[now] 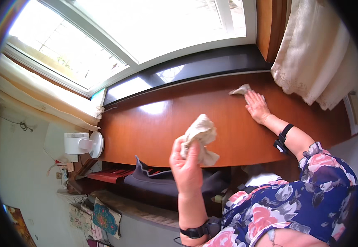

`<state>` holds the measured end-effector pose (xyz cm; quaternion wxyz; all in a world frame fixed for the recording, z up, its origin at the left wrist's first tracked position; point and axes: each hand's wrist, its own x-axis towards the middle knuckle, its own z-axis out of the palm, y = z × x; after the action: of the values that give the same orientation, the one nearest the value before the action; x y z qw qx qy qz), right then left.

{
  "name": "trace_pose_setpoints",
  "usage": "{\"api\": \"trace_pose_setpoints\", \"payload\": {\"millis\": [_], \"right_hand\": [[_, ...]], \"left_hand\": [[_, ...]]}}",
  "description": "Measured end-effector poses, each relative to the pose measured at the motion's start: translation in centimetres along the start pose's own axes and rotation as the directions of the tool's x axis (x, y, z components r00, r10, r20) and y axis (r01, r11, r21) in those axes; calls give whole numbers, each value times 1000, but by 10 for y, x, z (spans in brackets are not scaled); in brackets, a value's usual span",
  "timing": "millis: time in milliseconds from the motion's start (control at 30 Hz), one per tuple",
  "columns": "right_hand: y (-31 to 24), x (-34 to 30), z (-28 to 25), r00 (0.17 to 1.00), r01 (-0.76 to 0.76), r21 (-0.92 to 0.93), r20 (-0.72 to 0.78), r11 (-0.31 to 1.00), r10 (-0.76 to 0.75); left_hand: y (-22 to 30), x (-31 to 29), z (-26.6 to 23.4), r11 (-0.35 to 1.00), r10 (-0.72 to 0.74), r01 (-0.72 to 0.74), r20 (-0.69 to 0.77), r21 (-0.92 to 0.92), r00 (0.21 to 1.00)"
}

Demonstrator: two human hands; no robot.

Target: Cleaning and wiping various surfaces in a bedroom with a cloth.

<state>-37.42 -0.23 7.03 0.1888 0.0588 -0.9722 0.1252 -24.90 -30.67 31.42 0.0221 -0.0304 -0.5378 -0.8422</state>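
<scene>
Glossy brown tabletop (pixel 166 136) stretches below a bright window (pixel 166 29). Raised, the left hand (pixel 187 168) pinches a crumpled cream cloth (pixel 201 131) between thumb and fingers; the right hand (pixel 257 109) lies palm-down, fingers extended, over another cloth (pixel 240 89) poking out beyond its fingertips.

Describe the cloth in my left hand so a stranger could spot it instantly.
Find the glossy brown wooden tabletop beside the window. Toward its near edge, the left hand pinches a crumpled cream cloth. It is held up, unlike the other cloth, which lies beneath the right hand.
</scene>
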Motion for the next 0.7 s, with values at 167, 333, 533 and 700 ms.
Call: {"api": "trace_pose_setpoints", "payload": {"millis": [167, 333, 533, 700], "right_hand": [[61, -41, 2, 984, -176, -190, -60, 966, 167], [66, -58, -3, 960, -277, -262, -32, 924, 279], [48, -65, -7, 950, -297, -265, 16, 917, 312], [37, -75, -1, 928, -314, -260, 119, 913, 353]], "left_hand": [[42, -4, -67, 984, 178, -172, -137, 53, 974], [88, -36, -153, 960, 277, -242, -350, 140, 895], [111, -39, -229, 956, 279, -216, -392, 197, 877], [110, -23, -239, 958, 260, -199, -327, 207, 909]]}}
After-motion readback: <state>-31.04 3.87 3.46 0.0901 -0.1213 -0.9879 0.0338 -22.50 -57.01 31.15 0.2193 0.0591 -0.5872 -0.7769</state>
